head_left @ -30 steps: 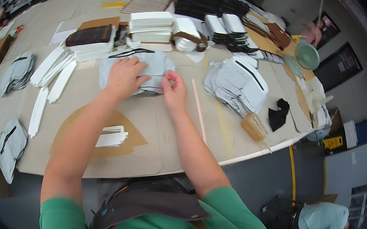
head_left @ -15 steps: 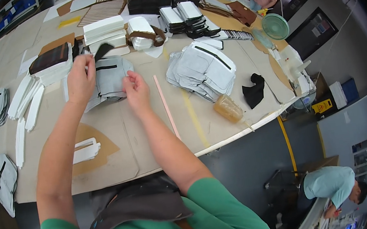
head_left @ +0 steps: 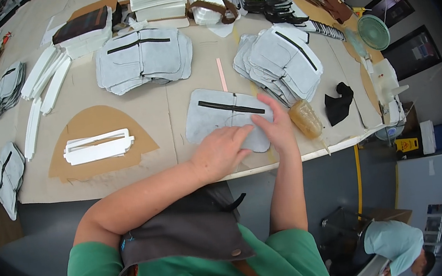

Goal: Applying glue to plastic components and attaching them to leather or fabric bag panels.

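Note:
A single grey fabric panel [head_left: 211, 129] with a black zipper strip across it lies flat near the table's front edge. My left hand [head_left: 221, 150] rests on its lower part, fingers stretched over the fabric. At the panel's right edge is my right hand [head_left: 278, 125], thumb and forefinger apart and touching the fabric. Beyond them sits a stack of similar grey panels [head_left: 166, 58] with a black zipper on top. Another fanned stack of grey panels [head_left: 292, 64] lies to the right, close to my right hand.
An amber bottle with a thin nozzle [head_left: 306, 119] lies right of my hands, beside a black cloth piece [head_left: 339, 103]. White frames [head_left: 98, 147] rest on a brown sheet [head_left: 64, 133] at left. Stacked white strips [head_left: 158, 1] stand at the back. Two other people are at right.
Both hands have come from the far grey stack to a single grey panel near the front edge. The dark flat piece by my left hand is no longer seen there. The view has shifted.

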Demonstrator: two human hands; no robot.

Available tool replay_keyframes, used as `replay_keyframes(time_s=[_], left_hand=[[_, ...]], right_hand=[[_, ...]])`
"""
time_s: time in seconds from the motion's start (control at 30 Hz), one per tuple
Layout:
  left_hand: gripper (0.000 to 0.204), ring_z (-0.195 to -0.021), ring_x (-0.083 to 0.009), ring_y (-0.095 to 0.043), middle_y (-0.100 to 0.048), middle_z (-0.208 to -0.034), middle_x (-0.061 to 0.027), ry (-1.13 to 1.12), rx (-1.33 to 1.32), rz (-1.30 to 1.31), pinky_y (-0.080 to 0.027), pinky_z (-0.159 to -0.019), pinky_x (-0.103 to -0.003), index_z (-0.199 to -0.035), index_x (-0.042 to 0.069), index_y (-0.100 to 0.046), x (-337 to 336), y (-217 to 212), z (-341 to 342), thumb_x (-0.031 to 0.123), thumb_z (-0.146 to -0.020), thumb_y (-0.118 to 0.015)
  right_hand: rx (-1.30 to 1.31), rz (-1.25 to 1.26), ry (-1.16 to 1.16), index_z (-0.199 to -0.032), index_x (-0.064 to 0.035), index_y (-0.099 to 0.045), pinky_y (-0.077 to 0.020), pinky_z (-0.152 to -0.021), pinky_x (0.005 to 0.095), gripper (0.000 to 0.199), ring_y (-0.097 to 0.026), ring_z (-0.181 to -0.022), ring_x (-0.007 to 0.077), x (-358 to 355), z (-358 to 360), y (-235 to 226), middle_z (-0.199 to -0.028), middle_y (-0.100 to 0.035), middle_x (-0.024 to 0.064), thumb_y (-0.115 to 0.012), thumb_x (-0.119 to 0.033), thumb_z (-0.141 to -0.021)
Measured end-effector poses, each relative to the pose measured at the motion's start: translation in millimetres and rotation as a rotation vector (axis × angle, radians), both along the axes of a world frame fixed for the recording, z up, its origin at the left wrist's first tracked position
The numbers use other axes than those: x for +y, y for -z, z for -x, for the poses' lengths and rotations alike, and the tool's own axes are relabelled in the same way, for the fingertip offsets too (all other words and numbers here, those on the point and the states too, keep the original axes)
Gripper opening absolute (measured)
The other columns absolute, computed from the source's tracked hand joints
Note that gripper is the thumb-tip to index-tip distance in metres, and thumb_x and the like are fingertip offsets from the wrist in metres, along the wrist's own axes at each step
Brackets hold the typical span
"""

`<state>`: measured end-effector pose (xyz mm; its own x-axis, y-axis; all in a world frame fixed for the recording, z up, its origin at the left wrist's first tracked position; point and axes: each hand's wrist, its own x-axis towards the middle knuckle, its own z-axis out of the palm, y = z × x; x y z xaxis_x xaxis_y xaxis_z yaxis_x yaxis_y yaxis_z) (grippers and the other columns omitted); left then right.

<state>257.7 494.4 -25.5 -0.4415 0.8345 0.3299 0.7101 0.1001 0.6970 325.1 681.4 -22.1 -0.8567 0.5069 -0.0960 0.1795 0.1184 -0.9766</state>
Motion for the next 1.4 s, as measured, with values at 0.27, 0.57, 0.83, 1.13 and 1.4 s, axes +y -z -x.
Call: replay_keyframes(time_s=[0.27, 0.57, 0.83, 1.13, 1.4], left_hand=[[0.044, -0.107, -0.0331, -0.061, -0.062, -0.123, -0.0135, 0.08, 0.168, -0.091, -0.049, -0.092, -0.042, -0.125, 0.004, -0.057, -11.8, 8.3, 42.5, 0.015, -0.085, -0.069], [0.049, -0.132, -0.0279, -0.045, -0.05, -0.142, -0.0098, -0.082, 0.296, 0.183, -0.038, -0.106, -0.042, -0.127, 0.005, -0.059, -21.2, 16.0, 32.0, 0.028, -0.085, -0.07], [0.052, -0.131, -0.0271, -0.046, -0.051, -0.14, -0.0092, -0.075, 0.285, 0.134, -0.038, -0.106, -0.042, -0.129, 0.007, -0.058, -14.5, 11.1, 34.4, 0.028, -0.083, -0.071], [0.053, -0.131, -0.026, -0.046, -0.053, -0.139, -0.0067, -0.068, 0.309, 0.163, -0.038, -0.108, -0.042, -0.13, 0.009, -0.058, -24.6, 12.3, 34.3, 0.029, -0.083, -0.071], [0.053, -0.135, -0.0271, -0.044, -0.049, -0.145, -0.0077, -0.039, 0.284, 0.23, -0.035, -0.111, -0.043, -0.135, 0.009, -0.055, -26.9, 9.1, 36.7, 0.026, -0.086, -0.069]], right_hand=[[-0.049, -0.332, -0.085, -0.113, -0.0038, -0.067, -0.0482, -0.088, 0.0296, 0.031, -0.064, -0.103, 0.0179, 17.5, 1.1, -2.7, -0.107, -0.071, 0.0094, -0.068, -0.002, -0.083], [-0.251, -0.558, -0.199, -0.107, -0.005, -0.066, -0.0493, -0.087, 0.0359, 0.028, -0.064, -0.1, 0.0301, 19.8, 0.7, -21.2, -0.106, -0.068, 0.0125, -0.069, -0.005, -0.08], [0.147, -0.633, -0.248, -0.116, -0.0077, -0.065, -0.045, -0.097, 0.0409, 0.041, -0.057, -0.112, 0.0331, -14.3, 15.0, -13.4, -0.114, -0.065, 0.0127, -0.071, 0.0, -0.076], [0.115, -0.665, -0.222, -0.123, -0.0072, -0.062, -0.0445, -0.098, 0.0411, 0.044, -0.058, -0.113, 0.0335, -21.5, 4.6, 13.1, -0.12, -0.064, 0.0139, -0.071, -0.004, -0.08], [0.144, -0.719, -0.247, -0.127, -0.0049, -0.058, -0.0423, -0.104, 0.0451, 0.044, -0.054, -0.122, 0.0355, -31.0, 9.4, 9.9, -0.127, -0.061, 0.0168, -0.065, 0.0, -0.084]])
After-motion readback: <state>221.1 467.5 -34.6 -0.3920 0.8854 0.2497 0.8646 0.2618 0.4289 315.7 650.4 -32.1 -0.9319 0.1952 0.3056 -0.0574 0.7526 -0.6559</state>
